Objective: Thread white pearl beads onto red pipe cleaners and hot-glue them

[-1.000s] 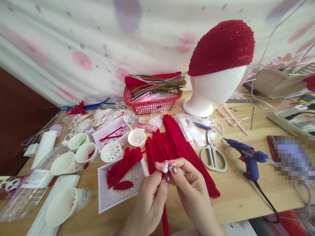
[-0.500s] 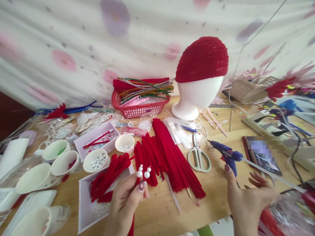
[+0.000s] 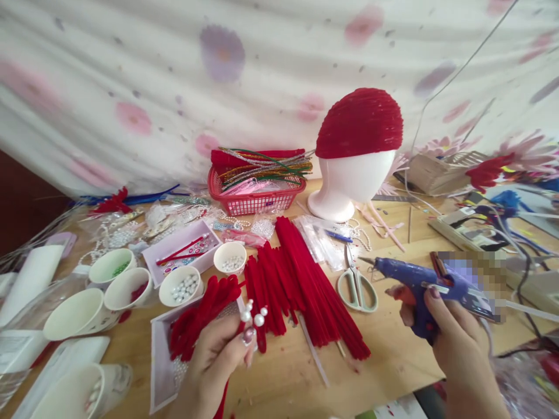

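My left hand is closed in a pinch on red pipe cleaners. White pearl beads stick up above the fingertips, in two small clusters. Wrapped round the handle of a blue hot glue gun is my right hand, with the gun lifted and its nozzle aimed left. Just beyond my left hand, a white box holds bent red pipe cleaners and small pearls. Bundles of straight red pipe cleaners lie between my two hands, beside scissors.
White cups with beads stand on the left. Behind are a red basket of glittery stems and a white foam head wearing a red cap. A phone lies behind the glue gun; cables run at right.
My right hand, open beside the glue gun before, has closed round its handle and raised it. My left hand keeps its pinch, with the bead clusters slightly turned.
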{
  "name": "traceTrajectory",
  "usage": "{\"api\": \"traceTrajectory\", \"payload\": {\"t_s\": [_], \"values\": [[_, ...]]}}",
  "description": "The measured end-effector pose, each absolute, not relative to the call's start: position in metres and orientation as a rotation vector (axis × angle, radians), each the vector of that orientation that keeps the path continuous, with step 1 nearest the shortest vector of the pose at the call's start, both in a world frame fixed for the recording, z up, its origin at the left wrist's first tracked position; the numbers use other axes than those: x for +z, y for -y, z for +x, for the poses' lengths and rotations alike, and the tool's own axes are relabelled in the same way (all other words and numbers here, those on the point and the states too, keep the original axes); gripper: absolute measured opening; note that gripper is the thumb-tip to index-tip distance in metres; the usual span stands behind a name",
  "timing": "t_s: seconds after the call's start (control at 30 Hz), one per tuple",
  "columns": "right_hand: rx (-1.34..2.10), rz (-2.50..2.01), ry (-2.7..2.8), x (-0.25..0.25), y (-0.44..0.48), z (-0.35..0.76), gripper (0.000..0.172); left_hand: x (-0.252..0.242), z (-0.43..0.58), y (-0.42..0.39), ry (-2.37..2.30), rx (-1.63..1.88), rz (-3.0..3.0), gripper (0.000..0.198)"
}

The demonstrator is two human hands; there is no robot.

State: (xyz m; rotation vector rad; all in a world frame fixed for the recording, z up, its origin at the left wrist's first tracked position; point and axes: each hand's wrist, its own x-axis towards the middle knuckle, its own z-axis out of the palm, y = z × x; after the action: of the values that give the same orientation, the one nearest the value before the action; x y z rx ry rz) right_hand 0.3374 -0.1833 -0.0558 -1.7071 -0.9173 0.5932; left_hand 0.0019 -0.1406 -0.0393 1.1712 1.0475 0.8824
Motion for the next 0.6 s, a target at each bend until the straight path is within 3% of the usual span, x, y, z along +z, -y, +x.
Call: {"api": "traceTrajectory", "payload": {"t_s": [0.1,0.23,0.6], "values": [[0.853,-1.517,0.903,-0.040,0.189,0.295,0.052,-0.039,0.003,0.137,-0.876,0.760,1.080,0.038],[1.083,-1.338,0.859,-0.027,0.185,0.256,0.046,-0.037,0.005,0.137,-0.814,0.756,1.031,0.037],[1.248,-1.255,0.880,-0.032,0.179,0.244,0.047,-0.031,0.000,0.139,-0.727,0.732,0.953,0.026]]}}
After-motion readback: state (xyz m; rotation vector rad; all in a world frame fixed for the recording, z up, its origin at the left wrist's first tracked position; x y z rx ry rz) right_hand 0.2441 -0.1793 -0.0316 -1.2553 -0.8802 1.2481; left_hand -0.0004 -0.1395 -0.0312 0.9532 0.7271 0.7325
